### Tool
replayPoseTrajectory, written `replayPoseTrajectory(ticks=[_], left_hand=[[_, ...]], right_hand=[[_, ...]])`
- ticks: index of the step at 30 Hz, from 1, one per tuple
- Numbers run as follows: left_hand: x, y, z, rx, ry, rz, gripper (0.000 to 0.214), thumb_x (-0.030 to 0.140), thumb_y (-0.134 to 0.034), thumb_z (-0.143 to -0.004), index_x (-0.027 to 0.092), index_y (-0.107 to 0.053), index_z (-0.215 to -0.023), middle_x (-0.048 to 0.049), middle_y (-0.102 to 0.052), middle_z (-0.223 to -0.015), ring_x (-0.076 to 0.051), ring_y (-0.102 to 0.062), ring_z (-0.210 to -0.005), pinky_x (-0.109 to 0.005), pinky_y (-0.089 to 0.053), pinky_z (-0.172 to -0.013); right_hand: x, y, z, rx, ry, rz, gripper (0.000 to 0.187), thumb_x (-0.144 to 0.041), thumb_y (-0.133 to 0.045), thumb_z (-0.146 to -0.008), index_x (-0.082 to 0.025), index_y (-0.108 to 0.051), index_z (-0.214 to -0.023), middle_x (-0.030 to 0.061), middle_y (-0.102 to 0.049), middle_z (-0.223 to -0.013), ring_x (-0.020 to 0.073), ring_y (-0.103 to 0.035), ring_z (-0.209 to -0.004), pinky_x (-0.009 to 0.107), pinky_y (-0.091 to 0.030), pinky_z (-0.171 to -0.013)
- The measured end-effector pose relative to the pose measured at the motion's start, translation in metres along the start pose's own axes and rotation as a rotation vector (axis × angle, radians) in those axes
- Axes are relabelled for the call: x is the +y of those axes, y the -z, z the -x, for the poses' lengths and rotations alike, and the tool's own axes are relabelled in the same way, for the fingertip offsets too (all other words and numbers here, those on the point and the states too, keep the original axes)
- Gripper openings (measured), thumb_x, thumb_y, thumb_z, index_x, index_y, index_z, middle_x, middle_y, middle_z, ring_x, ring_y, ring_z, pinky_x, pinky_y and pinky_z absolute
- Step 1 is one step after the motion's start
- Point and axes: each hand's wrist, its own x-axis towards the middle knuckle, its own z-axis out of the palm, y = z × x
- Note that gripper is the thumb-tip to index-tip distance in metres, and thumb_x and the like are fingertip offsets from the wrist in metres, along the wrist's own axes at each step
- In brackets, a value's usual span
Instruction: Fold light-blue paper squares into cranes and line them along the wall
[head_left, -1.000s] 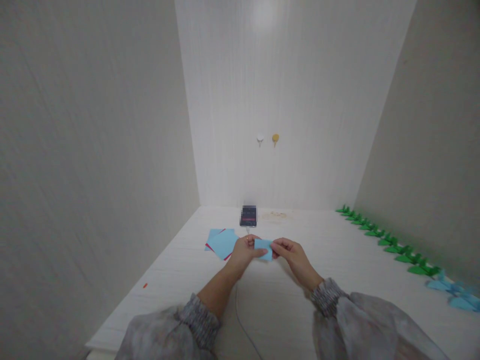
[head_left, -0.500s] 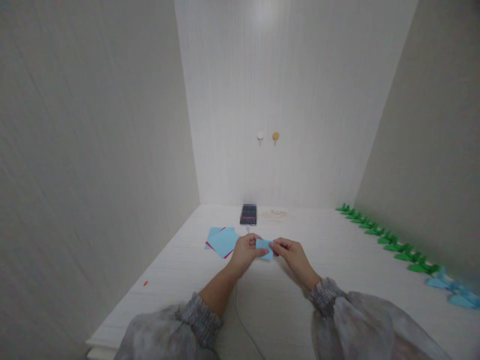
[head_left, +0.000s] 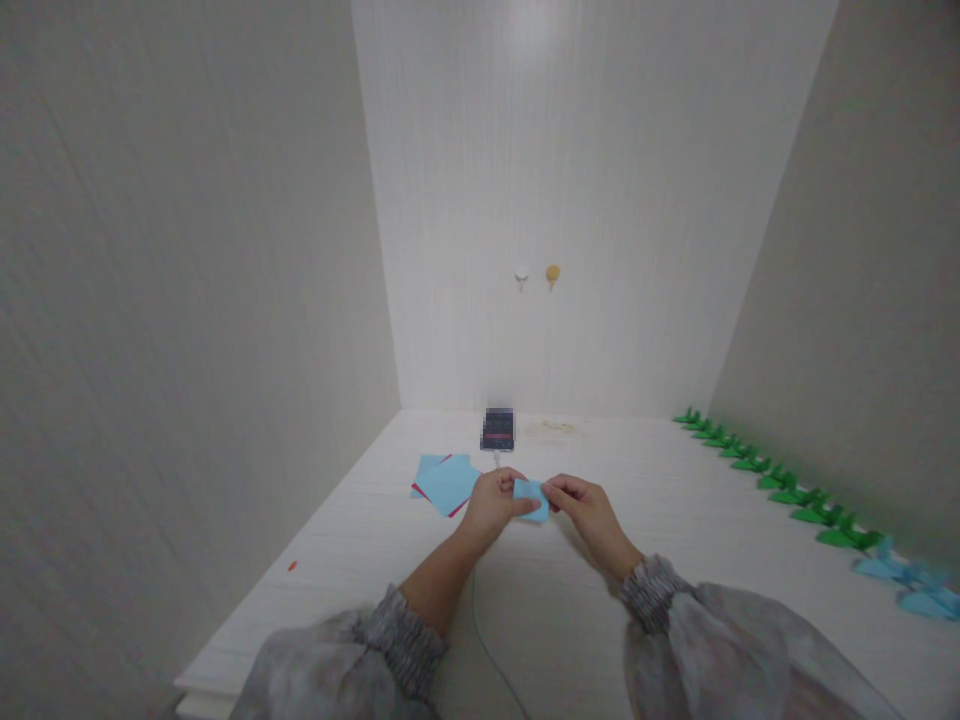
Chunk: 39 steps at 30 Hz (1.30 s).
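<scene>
Between my hands, a little above the white table, is a small folded piece of light blue paper (head_left: 529, 490). My left hand (head_left: 495, 508) grips its left side, with the thumb lying across the front and the fingers behind. The thumb and forefinger of my right hand (head_left: 581, 502) pinch its upper right corner. Left of my left hand lies a stack of blue paper sheets (head_left: 446, 484), with red edges showing between them; the left hand partly covers its right corner.
A phone (head_left: 498, 430) with a cable (head_left: 487, 650) stands at the back wall. Green folded-paper figures (head_left: 784, 485) and light blue ones (head_left: 911, 575) line the right side. Two hooks (head_left: 553, 273) are on the back wall. An orange scrap (head_left: 292, 567) lies at left.
Almost nothing differs. Both hands keep their grip on the folded blue paper, which sits very slightly further right in the view.
</scene>
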Motion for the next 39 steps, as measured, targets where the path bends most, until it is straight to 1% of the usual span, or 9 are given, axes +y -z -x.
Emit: replayPoseTrajectory(ticks=[2,6,8,14,17,22,29,35,39], left_hand=[[0.002,-0.002,0.001,-0.001,-0.001,0.012,0.039,0.024,-0.074,-0.037,0.011,-0.052,-0.067,-0.0014,-0.06,-0.06,-0.012,-0.054,-0.053,-0.024,-0.043,-0.055],[0.006,-0.004,0.004,-0.023,-0.014,0.032,0.032,0.031,-0.069,-0.049,0.011,-0.053,-0.068,-0.0028,-0.061,-0.063,-0.012,-0.054,-0.055,-0.024,-0.042,-0.055],[0.006,-0.005,0.004,-0.011,-0.009,0.045,0.031,0.032,-0.068,-0.051,0.011,-0.053,-0.068,-0.0031,-0.061,-0.062,-0.011,-0.054,-0.054,-0.024,-0.042,-0.055],[0.007,-0.005,0.001,0.036,0.007,0.064,0.035,0.03,-0.071,-0.044,0.011,-0.05,-0.066,-0.0019,-0.06,-0.059,-0.011,-0.053,-0.05,-0.024,-0.041,-0.052],[0.005,-0.003,0.0,0.042,-0.006,0.029,0.038,0.03,-0.072,-0.043,0.012,-0.048,-0.067,-0.0005,-0.059,-0.059,-0.01,-0.053,-0.049,-0.023,-0.041,-0.052],[-0.001,0.001,0.001,-0.015,-0.044,-0.098,0.042,0.031,-0.069,-0.048,0.016,-0.041,-0.075,0.0045,-0.054,-0.05,-0.01,-0.051,-0.045,-0.02,-0.036,-0.044],[0.0,0.002,0.002,-0.04,-0.028,-0.099,0.049,0.025,-0.068,-0.049,0.019,-0.032,-0.082,0.005,-0.054,-0.053,-0.011,-0.053,-0.046,-0.02,-0.037,-0.044],[0.0,0.005,0.002,-0.05,-0.039,-0.089,0.046,0.026,-0.067,-0.05,0.019,-0.034,-0.08,0.004,-0.054,-0.054,-0.011,-0.053,-0.047,-0.02,-0.037,-0.046],[-0.001,0.006,0.001,-0.054,-0.044,-0.126,0.043,0.029,-0.067,-0.051,0.018,-0.036,-0.078,0.0045,-0.053,-0.051,-0.011,-0.052,-0.046,-0.02,-0.036,-0.045]], right_hand=[[-0.003,0.0,0.001,-0.006,0.009,-0.006,0.023,-0.036,-0.053,-0.066,-0.015,-0.057,-0.056,-0.0014,-0.048,-0.053,0.0111,-0.043,-0.055,0.022,-0.035,-0.054],[-0.007,0.0,0.002,0.023,0.001,-0.026,0.022,-0.035,-0.052,-0.066,-0.015,-0.058,-0.058,-0.0014,-0.048,-0.053,0.0112,-0.043,-0.056,0.023,-0.034,-0.055],[-0.007,-0.001,0.003,0.047,-0.015,-0.036,0.023,-0.035,-0.053,-0.066,-0.015,-0.058,-0.056,-0.0013,-0.048,-0.053,0.0111,-0.043,-0.055,0.023,-0.034,-0.055],[-0.001,-0.004,0.001,0.078,-0.04,-0.076,0.027,-0.04,-0.054,-0.065,-0.015,-0.058,-0.056,0.0,-0.051,-0.052,0.0117,-0.045,-0.054,0.023,-0.036,-0.054],[0.002,-0.005,0.0,0.014,-0.103,-0.092,0.029,-0.042,-0.055,-0.063,-0.014,-0.059,-0.057,0.0002,-0.052,-0.05,0.0109,-0.045,-0.05,0.023,-0.035,-0.05],[0.006,-0.005,-0.001,-0.086,-0.174,-0.115,0.028,-0.041,-0.057,-0.061,-0.013,-0.06,-0.056,-0.0019,-0.05,-0.045,0.0082,-0.041,-0.043,0.021,-0.031,-0.045],[0.01,-0.003,-0.003,-0.076,-0.213,-0.145,0.022,-0.032,-0.056,-0.062,-0.012,-0.058,-0.052,-0.0027,-0.049,-0.041,0.0068,-0.039,-0.04,0.02,-0.027,-0.043],[0.016,-0.003,-0.006,-0.055,-0.273,-0.133,0.02,-0.03,-0.055,-0.061,-0.012,-0.057,-0.051,-0.0014,-0.052,-0.043,0.0077,-0.04,-0.039,0.021,-0.03,-0.043],[0.018,0.0,-0.006,-0.019,-0.234,-0.088,0.019,-0.03,-0.055,-0.062,-0.012,-0.058,-0.055,-0.0004,-0.054,-0.048,0.0085,-0.043,-0.042,0.021,-0.032,-0.044]])
